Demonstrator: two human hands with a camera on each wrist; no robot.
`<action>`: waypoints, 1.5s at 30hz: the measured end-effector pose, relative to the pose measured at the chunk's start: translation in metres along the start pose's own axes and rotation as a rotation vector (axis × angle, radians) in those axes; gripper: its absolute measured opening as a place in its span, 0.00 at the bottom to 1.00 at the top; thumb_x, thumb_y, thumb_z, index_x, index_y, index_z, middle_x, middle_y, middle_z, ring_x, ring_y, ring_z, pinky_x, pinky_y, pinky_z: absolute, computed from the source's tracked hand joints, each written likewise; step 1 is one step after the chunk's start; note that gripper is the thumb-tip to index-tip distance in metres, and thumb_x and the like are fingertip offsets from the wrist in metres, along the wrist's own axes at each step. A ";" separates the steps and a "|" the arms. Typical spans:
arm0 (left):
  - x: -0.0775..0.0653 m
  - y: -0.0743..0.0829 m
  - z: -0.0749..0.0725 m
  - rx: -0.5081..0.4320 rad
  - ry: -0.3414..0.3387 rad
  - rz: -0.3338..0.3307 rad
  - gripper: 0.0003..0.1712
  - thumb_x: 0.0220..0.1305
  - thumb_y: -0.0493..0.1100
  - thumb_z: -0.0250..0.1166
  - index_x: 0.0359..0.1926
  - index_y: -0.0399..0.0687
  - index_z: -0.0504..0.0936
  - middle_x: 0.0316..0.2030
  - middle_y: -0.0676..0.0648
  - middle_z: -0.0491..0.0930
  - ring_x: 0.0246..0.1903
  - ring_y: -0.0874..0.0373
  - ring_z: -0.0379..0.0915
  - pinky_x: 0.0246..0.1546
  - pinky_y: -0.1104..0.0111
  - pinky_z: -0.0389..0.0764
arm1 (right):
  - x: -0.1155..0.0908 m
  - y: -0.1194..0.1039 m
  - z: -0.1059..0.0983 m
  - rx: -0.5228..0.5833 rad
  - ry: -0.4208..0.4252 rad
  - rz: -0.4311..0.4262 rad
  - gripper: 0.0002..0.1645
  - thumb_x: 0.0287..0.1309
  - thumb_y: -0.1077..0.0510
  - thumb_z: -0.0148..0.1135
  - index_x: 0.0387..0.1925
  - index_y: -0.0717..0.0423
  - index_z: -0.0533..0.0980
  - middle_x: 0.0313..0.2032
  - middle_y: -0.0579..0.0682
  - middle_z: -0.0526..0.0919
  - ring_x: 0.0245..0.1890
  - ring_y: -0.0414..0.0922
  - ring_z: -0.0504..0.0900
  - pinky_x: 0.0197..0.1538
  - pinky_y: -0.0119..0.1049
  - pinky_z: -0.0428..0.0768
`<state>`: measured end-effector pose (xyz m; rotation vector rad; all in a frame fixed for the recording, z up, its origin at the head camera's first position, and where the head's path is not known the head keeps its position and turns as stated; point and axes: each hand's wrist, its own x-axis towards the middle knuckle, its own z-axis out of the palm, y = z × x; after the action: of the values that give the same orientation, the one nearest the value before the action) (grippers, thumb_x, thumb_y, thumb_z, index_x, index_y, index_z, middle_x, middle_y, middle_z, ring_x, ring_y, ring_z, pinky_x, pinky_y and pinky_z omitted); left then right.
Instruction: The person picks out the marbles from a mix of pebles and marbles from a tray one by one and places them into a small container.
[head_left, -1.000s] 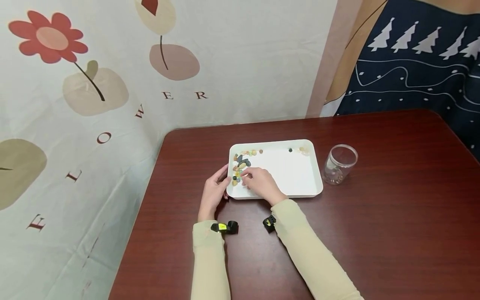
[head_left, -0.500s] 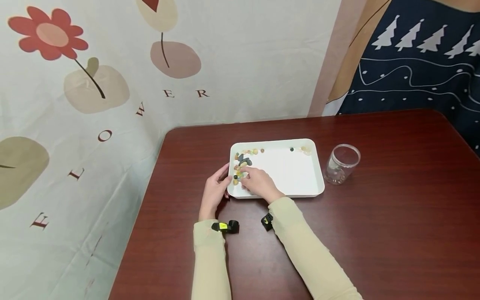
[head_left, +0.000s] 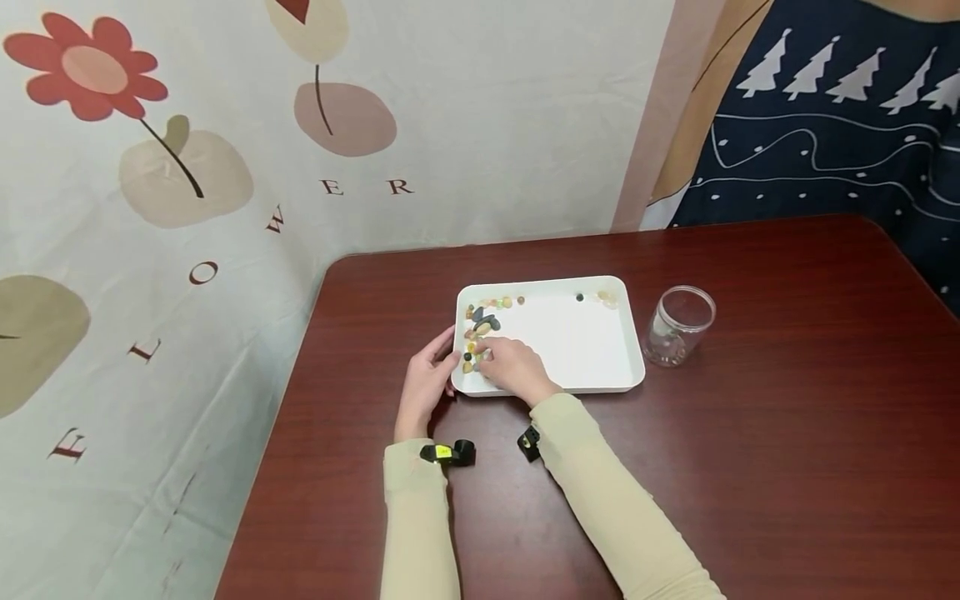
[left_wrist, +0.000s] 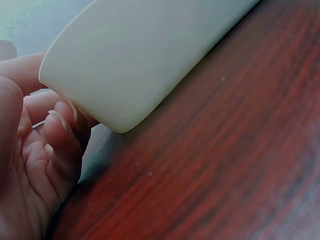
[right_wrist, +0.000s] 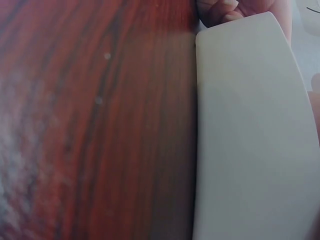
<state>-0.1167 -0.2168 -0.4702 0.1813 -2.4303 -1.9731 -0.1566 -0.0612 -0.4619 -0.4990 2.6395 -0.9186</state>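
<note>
A white rectangular tray [head_left: 577, 350] lies on the table with several small coloured pebbles along its left side. My left hand [head_left: 425, 385] holds the tray's near left corner, thumb at the rim. In the left wrist view the other fingers [left_wrist: 65, 137] curl against the tray's outer wall. Over the tray, my right hand [head_left: 519, 367] reaches in among the pebbles, its thumb and forefinger pinching a small pebble that they mostly hide. Dark grey pebbles [head_left: 487, 322] lie just beyond its fingertips. The right wrist view shows mainly the tray wall [right_wrist: 250, 125], not the right fingertips.
A clear jar [head_left: 678, 327] with something small at its bottom stands right of the tray. More pale pebbles [head_left: 606, 298] and a dark one [head_left: 580, 297] sit in the tray's far right corner. A printed cloth [head_left: 487, 125] hangs behind the brown table [head_left: 810, 400].
My right hand has shifted slightly left and nearer to me among the pebbles at the tray's left side. My left hand stays at the tray's corner.
</note>
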 end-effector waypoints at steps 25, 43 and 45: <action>0.012 -0.024 0.000 0.023 0.018 -0.007 0.24 0.59 0.44 0.59 0.58 0.61 0.71 0.53 0.51 0.72 0.09 0.58 0.63 0.09 0.65 0.71 | -0.001 0.006 -0.001 0.052 0.020 -0.042 0.10 0.52 0.49 0.56 0.34 0.47 0.78 0.26 0.40 0.76 0.27 0.38 0.73 0.32 0.33 0.72; 0.005 -0.015 0.000 0.004 0.022 -0.030 0.25 0.59 0.41 0.58 0.59 0.57 0.70 0.54 0.49 0.72 0.09 0.58 0.63 0.09 0.65 0.71 | -0.006 0.016 -0.003 0.479 0.172 -0.137 0.13 0.54 0.52 0.59 0.40 0.50 0.78 0.32 0.41 0.81 0.32 0.35 0.78 0.36 0.34 0.75; 0.007 -0.020 0.000 0.015 0.034 -0.028 0.25 0.59 0.43 0.59 0.58 0.59 0.71 0.53 0.52 0.72 0.09 0.58 0.62 0.09 0.66 0.70 | -0.008 0.016 -0.005 0.519 0.174 -0.143 0.14 0.54 0.51 0.58 0.41 0.51 0.78 0.32 0.44 0.82 0.32 0.38 0.79 0.34 0.35 0.75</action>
<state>-0.1221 -0.2217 -0.4904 0.2480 -2.4353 -1.9466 -0.1554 -0.0436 -0.4670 -0.4932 2.3859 -1.6908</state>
